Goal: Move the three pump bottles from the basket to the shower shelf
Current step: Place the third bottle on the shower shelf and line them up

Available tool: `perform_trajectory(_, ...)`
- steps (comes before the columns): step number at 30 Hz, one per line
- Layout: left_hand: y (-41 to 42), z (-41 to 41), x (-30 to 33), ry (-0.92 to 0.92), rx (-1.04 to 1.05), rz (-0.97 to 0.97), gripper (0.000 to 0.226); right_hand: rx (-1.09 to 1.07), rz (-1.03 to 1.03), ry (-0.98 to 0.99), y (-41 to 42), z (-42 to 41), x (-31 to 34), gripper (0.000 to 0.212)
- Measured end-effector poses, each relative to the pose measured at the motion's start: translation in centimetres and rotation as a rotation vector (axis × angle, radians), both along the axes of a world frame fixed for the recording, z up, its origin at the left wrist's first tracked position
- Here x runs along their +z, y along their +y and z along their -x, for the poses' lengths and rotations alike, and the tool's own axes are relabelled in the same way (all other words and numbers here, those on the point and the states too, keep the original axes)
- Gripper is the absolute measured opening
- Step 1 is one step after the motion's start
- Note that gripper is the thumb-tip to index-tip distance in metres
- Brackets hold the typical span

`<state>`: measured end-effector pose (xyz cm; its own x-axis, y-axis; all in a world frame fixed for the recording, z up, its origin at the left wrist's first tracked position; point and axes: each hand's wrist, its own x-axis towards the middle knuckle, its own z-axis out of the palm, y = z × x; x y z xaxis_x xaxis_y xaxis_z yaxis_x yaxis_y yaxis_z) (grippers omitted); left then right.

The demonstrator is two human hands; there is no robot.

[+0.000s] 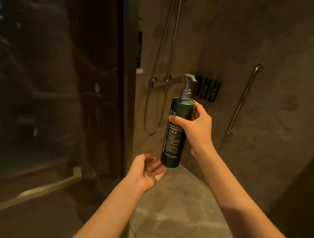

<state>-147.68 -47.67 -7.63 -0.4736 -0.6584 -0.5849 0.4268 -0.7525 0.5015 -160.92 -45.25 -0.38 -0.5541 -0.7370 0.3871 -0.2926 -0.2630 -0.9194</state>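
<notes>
A tall dark green pump bottle with a grey pump head and white "SHAMPOO" lettering is held upright in mid-air at the centre of the head view. My right hand grips it around the upper body. My left hand is open, palm up, just below and left of the bottle's base, not touching it. On the far shower wall, three dark bottles stand in a row in a wall holder. No basket is in view.
A shower hose and riser rail hang on the corner wall above a mixer bar. A slanted grab bar is on the right wall. A dark glass shower door fills the left. Stone floor lies below.
</notes>
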Motion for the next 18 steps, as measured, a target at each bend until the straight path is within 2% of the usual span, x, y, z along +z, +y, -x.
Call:
perform_trajectory(7,-14.2,7.7,4.1,0.09,-0.001,0.055,0.024,-0.047,0.089,0.064,-12.3,7.0,4.7,0.059)
perform_trajectory(11,-18.4,11.6,3.4,0.123,0.016,0.034,0.02,-0.064,0.072,0.06,-17.3,10.9,3.9,0.061)
perform_trajectory(14,-21.2,13.7,2.5,0.117,0.038,0.004,0.028,0.002,0.019,0.062,-20.9,13.6,2.3,0.064)
perform_trajectory(18,-26.2,16.5,2.0,0.092,0.108,0.04,0.015,0.138,-0.013,0.071,-27.1,16.7,2.3,0.064)
